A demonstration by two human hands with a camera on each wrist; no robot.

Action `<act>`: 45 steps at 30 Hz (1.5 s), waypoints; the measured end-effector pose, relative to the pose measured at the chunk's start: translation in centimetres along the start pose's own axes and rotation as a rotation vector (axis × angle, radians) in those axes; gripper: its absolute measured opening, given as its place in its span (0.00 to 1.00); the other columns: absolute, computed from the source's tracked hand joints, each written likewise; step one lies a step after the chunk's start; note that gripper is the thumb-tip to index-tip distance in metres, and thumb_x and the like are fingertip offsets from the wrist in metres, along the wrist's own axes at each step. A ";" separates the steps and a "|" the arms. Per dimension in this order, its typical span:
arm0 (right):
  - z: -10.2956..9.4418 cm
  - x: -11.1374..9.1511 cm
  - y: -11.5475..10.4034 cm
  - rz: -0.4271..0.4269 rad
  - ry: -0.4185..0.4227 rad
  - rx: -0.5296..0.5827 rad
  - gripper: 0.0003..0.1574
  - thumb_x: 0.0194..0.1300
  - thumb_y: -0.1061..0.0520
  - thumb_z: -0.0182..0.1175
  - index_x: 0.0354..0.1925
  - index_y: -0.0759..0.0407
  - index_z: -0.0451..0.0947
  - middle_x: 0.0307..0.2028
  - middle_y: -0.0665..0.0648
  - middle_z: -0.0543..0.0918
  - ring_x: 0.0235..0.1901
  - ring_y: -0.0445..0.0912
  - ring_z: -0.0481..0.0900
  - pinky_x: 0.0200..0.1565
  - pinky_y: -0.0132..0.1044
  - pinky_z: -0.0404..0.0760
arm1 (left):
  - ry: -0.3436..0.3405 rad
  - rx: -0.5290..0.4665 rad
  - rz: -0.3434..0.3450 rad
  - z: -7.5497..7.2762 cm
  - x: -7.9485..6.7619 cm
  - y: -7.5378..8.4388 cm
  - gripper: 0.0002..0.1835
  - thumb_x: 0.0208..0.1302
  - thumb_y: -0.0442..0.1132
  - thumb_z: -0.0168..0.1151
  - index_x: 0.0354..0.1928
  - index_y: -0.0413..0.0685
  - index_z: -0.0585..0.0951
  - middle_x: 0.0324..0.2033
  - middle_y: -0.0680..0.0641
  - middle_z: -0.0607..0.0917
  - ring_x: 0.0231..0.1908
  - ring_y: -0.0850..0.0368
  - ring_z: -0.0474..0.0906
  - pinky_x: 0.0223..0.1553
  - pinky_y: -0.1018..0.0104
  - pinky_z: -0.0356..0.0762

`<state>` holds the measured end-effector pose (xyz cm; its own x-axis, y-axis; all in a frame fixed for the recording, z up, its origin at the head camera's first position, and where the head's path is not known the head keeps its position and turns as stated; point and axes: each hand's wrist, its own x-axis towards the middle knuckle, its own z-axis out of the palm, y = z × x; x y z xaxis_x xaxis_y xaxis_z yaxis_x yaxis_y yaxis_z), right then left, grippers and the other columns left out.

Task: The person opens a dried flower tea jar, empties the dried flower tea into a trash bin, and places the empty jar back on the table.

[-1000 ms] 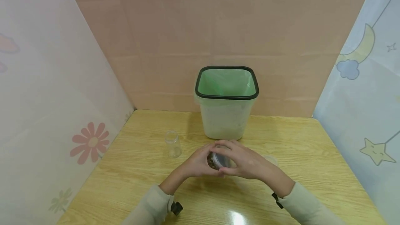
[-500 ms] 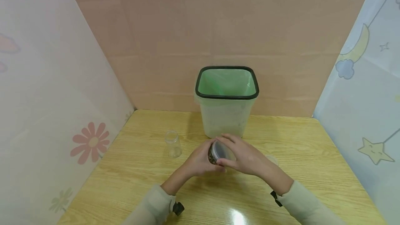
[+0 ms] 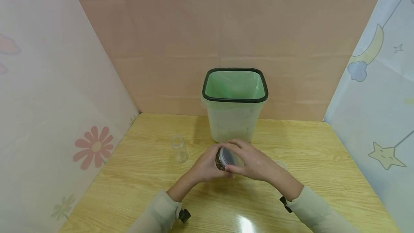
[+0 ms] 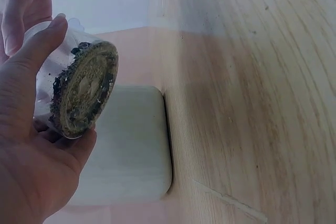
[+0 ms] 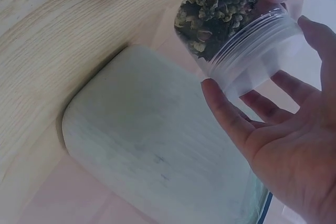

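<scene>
In the head view my left hand (image 3: 208,166) grips a clear plastic jar (image 3: 220,160) in front of the bin, above the table. Dark, crumbly dried pieces like peppercorn husks lie inside the jar (image 5: 218,17); its base (image 4: 86,90) faces the left wrist camera. The jar is tilted, its translucent screw lid (image 3: 229,156) toward the right. My right hand (image 3: 253,161) has its fingers and thumb curled round that lid (image 5: 260,59), plain in the right wrist view. Part of the jar is hidden behind the hands.
A bin (image 3: 234,121) with a black rim and green liner stands behind the hands. To the left, an uncapped clear jar (image 3: 179,150) stands on the wooden table (image 3: 145,190). A pale translucent disc (image 3: 281,164) lies partly behind the right forearm. Printed sheets hang around the table.
The jar and both hands have risen slightly. My right fingers have shifted on the lid, leaving more of its top visible. Over the last half second little has moved.
</scene>
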<state>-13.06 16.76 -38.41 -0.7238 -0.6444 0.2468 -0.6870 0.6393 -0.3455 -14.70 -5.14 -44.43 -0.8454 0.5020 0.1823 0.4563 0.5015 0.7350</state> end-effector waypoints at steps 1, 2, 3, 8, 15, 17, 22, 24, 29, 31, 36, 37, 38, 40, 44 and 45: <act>0.0 0.0 0.0 -0.008 -0.004 0.002 0.45 0.64 0.42 0.71 0.74 0.47 0.67 0.66 0.57 0.72 0.61 0.54 0.75 0.56 0.52 0.80 | -0.003 -0.003 0.007 0.0 0.0 0.0 0.53 0.47 0.61 0.80 0.74 0.60 0.63 0.63 0.53 0.74 0.54 0.58 0.75 0.50 0.63 0.79; 0.0 0.0 0.0 -0.019 -0.007 0.003 0.45 0.64 0.42 0.71 0.74 0.47 0.66 0.66 0.57 0.72 0.61 0.54 0.75 0.57 0.52 0.80 | -0.007 -0.007 0.012 -0.1 0.0 -0.1 0.53 0.47 0.62 0.80 0.73 0.61 0.63 0.63 0.53 0.74 0.54 0.58 0.75 0.50 0.64 0.79; -0.1 0.0 0.0 -0.030 -0.009 0.004 0.45 0.63 0.43 0.71 0.74 0.47 0.66 0.66 0.57 0.72 0.61 0.54 0.75 0.57 0.52 0.80 | -0.013 -0.013 0.017 -0.1 0.0 -0.1 0.52 0.47 0.62 0.80 0.73 0.61 0.64 0.63 0.54 0.74 0.54 0.58 0.75 0.50 0.64 0.79; -0.1 -0.1 0.1 -0.121 0.008 -0.005 0.47 0.61 0.46 0.73 0.74 0.49 0.66 0.65 0.59 0.73 0.61 0.54 0.75 0.56 0.52 0.80 | -0.044 -0.034 0.039 -0.5 0.0 -0.2 0.52 0.47 0.61 0.80 0.73 0.64 0.64 0.63 0.55 0.74 0.56 0.58 0.74 0.52 0.63 0.79; -0.2 -0.3 0.5 -0.260 0.046 0.001 0.44 0.59 0.49 0.75 0.70 0.55 0.71 0.66 0.60 0.73 0.63 0.54 0.74 0.59 0.52 0.79 | -0.098 -0.071 0.082 -0.8 0.0 -0.3 0.54 0.46 0.58 0.82 0.75 0.69 0.61 0.65 0.59 0.73 0.58 0.59 0.73 0.54 0.63 0.78; -0.2 -0.4 0.6 -0.282 0.044 0.013 0.44 0.60 0.48 0.75 0.70 0.54 0.71 0.67 0.59 0.73 0.64 0.53 0.73 0.59 0.51 0.79 | -0.111 -0.076 0.106 -0.8 0.1 -0.3 0.55 0.46 0.58 0.82 0.76 0.70 0.60 0.66 0.60 0.73 0.58 0.59 0.73 0.54 0.64 0.78; -0.4 -0.5 0.4 -0.287 0.025 0.032 0.43 0.61 0.48 0.73 0.71 0.54 0.70 0.68 0.59 0.72 0.66 0.52 0.72 0.60 0.50 0.79 | -0.130 -0.090 0.132 -0.8 0.1 -0.3 0.56 0.47 0.57 0.82 0.76 0.70 0.59 0.68 0.61 0.71 0.59 0.60 0.73 0.54 0.65 0.78; -0.4 -0.6 0.4 -0.271 0.015 0.036 0.43 0.62 0.47 0.73 0.71 0.54 0.70 0.68 0.60 0.71 0.66 0.53 0.71 0.60 0.51 0.79 | -0.130 -0.103 0.120 -0.8 0.0 -0.3 0.55 0.47 0.57 0.82 0.76 0.70 0.60 0.67 0.60 0.72 0.58 0.60 0.73 0.54 0.65 0.78; -0.4 -0.5 0.2 -0.190 0.009 0.021 0.44 0.63 0.46 0.72 0.72 0.52 0.68 0.70 0.61 0.69 0.67 0.55 0.71 0.59 0.53 0.79 | -0.113 -0.105 0.077 -0.6 -0.1 0.0 0.52 0.48 0.58 0.81 0.74 0.67 0.63 0.62 0.57 0.75 0.54 0.60 0.75 0.51 0.66 0.79; -0.4 -0.4 0.2 -0.154 0.019 0.000 0.44 0.63 0.45 0.72 0.72 0.52 0.68 0.70 0.62 0.69 0.66 0.57 0.71 0.59 0.54 0.79 | -0.098 -0.094 0.057 -0.5 0.0 0.1 0.52 0.48 0.59 0.81 0.74 0.66 0.63 0.60 0.57 0.76 0.53 0.61 0.76 0.50 0.66 0.79; -0.3 -0.3 0.2 -0.074 0.041 -0.034 0.45 0.63 0.43 0.71 0.72 0.53 0.68 0.70 0.63 0.70 0.66 0.59 0.73 0.59 0.55 0.79 | -0.044 -0.035 -0.003 -0.2 -0.1 0.2 0.56 0.46 0.63 0.80 0.76 0.62 0.61 0.60 0.55 0.74 0.52 0.60 0.75 0.49 0.64 0.79; -0.3 -0.3 0.2 -0.065 0.046 -0.036 0.45 0.63 0.43 0.71 0.72 0.54 0.69 0.69 0.63 0.70 0.65 0.59 0.73 0.59 0.55 0.79 | -0.030 -0.020 -0.012 -0.1 -0.1 0.3 0.56 0.46 0.64 0.80 0.76 0.61 0.61 0.60 0.54 0.74 0.52 0.60 0.75 0.49 0.64 0.79; -0.2 -0.3 0.3 -0.057 0.049 -0.037 0.45 0.63 0.42 0.71 0.72 0.55 0.69 0.69 0.63 0.70 0.65 0.59 0.73 0.59 0.54 0.79 | -0.018 -0.009 -0.019 -0.1 -0.1 0.3 0.56 0.46 0.64 0.79 0.76 0.60 0.62 0.60 0.53 0.75 0.52 0.59 0.75 0.49 0.64 0.79; -0.2 -0.3 0.3 -0.049 0.058 -0.041 0.45 0.64 0.42 0.71 0.72 0.56 0.69 0.68 0.63 0.71 0.65 0.59 0.74 0.58 0.53 0.80 | 0.002 0.008 -0.033 0.0 -0.1 0.4 0.56 0.45 0.65 0.79 0.75 0.59 0.62 0.61 0.52 0.75 0.52 0.59 0.76 0.48 0.64 0.79; 0.0 -0.4 0.2 -0.031 0.054 -0.043 0.45 0.65 0.41 0.69 0.72 0.58 0.68 0.68 0.62 0.71 0.64 0.58 0.74 0.58 0.53 0.80 | 0.020 0.029 -0.045 0.1 -0.1 0.4 0.56 0.45 0.64 0.80 0.75 0.59 0.63 0.61 0.52 0.75 0.52 0.58 0.76 0.48 0.63 0.79; 0.1 -0.4 0.2 -0.025 0.051 -0.040 0.46 0.65 0.40 0.69 0.72 0.58 0.68 0.68 0.62 0.71 0.64 0.58 0.74 0.58 0.53 0.80 | 0.020 0.034 -0.043 0.1 -0.1 0.4 0.56 0.45 0.64 0.80 0.75 0.59 0.63 0.61 0.52 0.75 0.52 0.58 0.76 0.48 0.63 0.79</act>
<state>-12.93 17.12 -38.66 -0.7083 -0.6385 0.3009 -0.7059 0.6405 -0.3026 -14.43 -4.90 -44.26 -0.8698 0.4653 0.1641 0.4280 0.5461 0.7202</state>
